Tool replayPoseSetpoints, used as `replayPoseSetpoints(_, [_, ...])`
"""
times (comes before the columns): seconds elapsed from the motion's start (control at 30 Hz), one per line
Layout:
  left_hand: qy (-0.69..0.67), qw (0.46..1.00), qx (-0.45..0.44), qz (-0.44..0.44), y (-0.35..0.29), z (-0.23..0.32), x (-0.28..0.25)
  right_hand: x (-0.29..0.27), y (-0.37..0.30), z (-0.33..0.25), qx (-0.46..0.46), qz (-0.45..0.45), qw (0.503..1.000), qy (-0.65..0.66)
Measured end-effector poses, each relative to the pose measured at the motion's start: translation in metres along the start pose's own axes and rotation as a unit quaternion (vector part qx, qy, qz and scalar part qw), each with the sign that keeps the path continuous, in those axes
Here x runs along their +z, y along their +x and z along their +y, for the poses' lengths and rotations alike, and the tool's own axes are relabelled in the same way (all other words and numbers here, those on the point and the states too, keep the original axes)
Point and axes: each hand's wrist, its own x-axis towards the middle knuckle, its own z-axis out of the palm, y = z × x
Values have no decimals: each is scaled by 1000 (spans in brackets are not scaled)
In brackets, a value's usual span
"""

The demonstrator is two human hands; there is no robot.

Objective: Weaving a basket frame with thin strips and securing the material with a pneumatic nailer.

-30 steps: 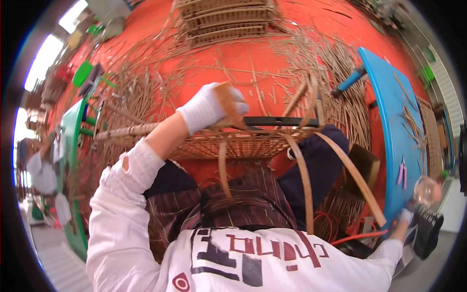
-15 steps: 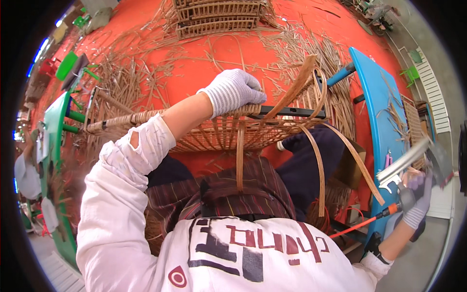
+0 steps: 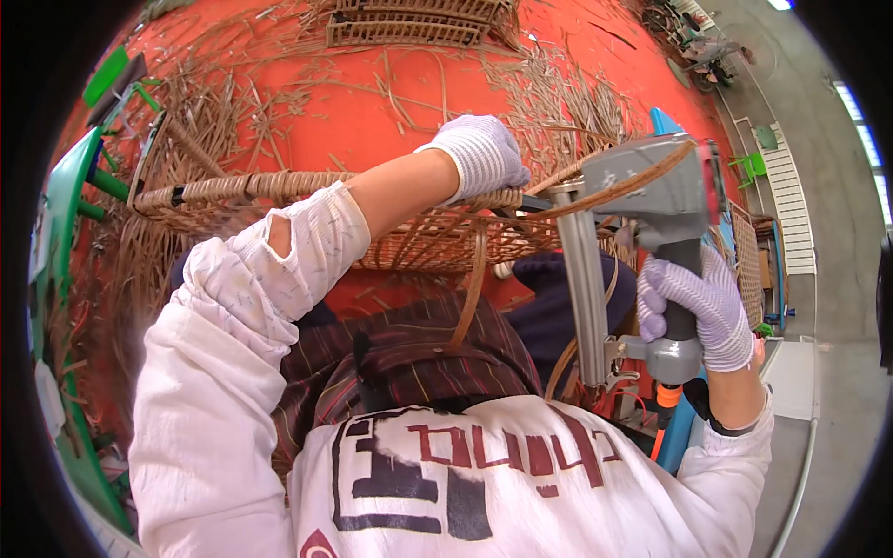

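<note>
A woven rattan frame [image 3: 307,186] lies across in front of me, its dark rim partly wrapped in brown strip. My left hand [image 3: 479,160], in a striped white glove, is closed over the top of that rim; what its fingertips pinch is hidden. On the right, my gloved right hand [image 3: 702,302] grips the handle of a grey air nail gun [image 3: 642,177]. The gun's head is at the right end of the frame, and its silver magazine points down toward my lap. One loose rattan strip [image 3: 633,184] crosses in front of the gun's head. Another strip [image 3: 473,288] hangs from the rim.
An orange air hose [image 3: 664,418] runs down from the gun's handle. Beyond the frame, rattan scraps [image 3: 242,121] litter the red floor, with stacked woven pieces [image 3: 405,35] at the back. A green table [image 3: 70,205] stands left; part of a blue one shows at right.
My right hand has brought the nail gun from the far right in to the frame's right end. My left hand stays on the rim, and the view has shifted somewhat.
</note>
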Motion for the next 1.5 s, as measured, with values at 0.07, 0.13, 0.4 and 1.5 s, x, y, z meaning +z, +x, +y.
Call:
replayPoseSetpoints(0.07, [9, 1000, 9, 3, 3, -1, 1, 7, 2, -1, 12, -4, 1000, -14])
replayPoseSetpoints(0.13, [35, 999, 3, -2, 7, -1, 2, 9, 5, -2, 24, -7, 999, -26])
replayPoseSetpoints(0.4, [40, 999, -11, -11, 14, 3, 5, 11, 10, -4, 40, -16, 999, -14])
replayPoseSetpoints(1.5, [44, 999, 11, -17, 1, -2, -1, -8, 3, 3, 11, 14, 999, 38])
